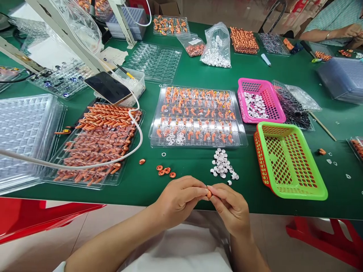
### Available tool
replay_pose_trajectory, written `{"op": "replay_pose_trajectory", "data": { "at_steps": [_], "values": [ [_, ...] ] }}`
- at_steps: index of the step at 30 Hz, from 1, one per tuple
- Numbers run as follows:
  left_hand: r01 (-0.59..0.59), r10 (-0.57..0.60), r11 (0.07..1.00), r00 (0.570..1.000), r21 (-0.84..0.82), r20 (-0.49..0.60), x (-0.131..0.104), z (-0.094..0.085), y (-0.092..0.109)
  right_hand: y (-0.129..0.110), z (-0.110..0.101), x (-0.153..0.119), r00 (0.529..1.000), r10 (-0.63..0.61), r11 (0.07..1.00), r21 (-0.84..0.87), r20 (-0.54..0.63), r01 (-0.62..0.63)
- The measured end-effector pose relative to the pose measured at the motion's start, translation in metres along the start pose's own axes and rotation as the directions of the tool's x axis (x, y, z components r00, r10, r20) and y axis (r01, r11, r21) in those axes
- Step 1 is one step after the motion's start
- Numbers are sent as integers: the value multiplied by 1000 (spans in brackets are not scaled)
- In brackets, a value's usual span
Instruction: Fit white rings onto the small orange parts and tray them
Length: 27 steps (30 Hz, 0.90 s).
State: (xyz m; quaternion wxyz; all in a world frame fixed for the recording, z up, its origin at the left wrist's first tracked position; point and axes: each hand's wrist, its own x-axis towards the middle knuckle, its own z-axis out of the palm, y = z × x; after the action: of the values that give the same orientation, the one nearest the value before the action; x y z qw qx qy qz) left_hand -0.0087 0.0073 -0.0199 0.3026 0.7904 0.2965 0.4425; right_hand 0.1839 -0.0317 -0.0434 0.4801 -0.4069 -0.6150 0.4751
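Note:
Near the table's front edge, my left hand (181,198) and my right hand (232,206) meet, both pinching one small orange piece (209,194) between their fingertips. Just beyond my right hand lies a pile of small white round pieces (222,164). Several orange ring-like pieces (167,170) rest on the green table beyond my left hand, with another orange piece (142,161) farther left. Behind them sits a clear tray (198,143) filled with rows of orange curved parts, with white rings heaped at its front left.
A green basket (312,190) stacked in a red one stands right, a pink basket (280,115) behind it. Left are a tray of orange parts (96,151), a phone (108,87) on a clear box, and a white cable (85,166). A co-worker's arm (340,33) shows at back right.

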Motion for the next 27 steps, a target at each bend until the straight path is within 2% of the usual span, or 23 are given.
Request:
{"op": "replay_pose_trajectory", "data": {
  "at_steps": [10, 13, 18, 27],
  "values": [
    [-3, 5, 997, 999, 81, -33, -3, 4, 1, -2, 3, 0, 998, 56, 998, -41, -9, -56],
    [-2, 7, 993, 999, 121, -37, -5, 6, 1, -3, 6, 0, 997, 64, 995, -71, -42, -67],
    [-11, 19, 986, 999, 169, -47, -8, 10, 2, -5, 10, 1, 992, -5, 991, -136, -125, -13],
    [-49, 52, 990, 998, 129, -25, -9, 12, 3, -10, 14, 0, 981, -130, 971, -220, -144, 96]
  ]
}}
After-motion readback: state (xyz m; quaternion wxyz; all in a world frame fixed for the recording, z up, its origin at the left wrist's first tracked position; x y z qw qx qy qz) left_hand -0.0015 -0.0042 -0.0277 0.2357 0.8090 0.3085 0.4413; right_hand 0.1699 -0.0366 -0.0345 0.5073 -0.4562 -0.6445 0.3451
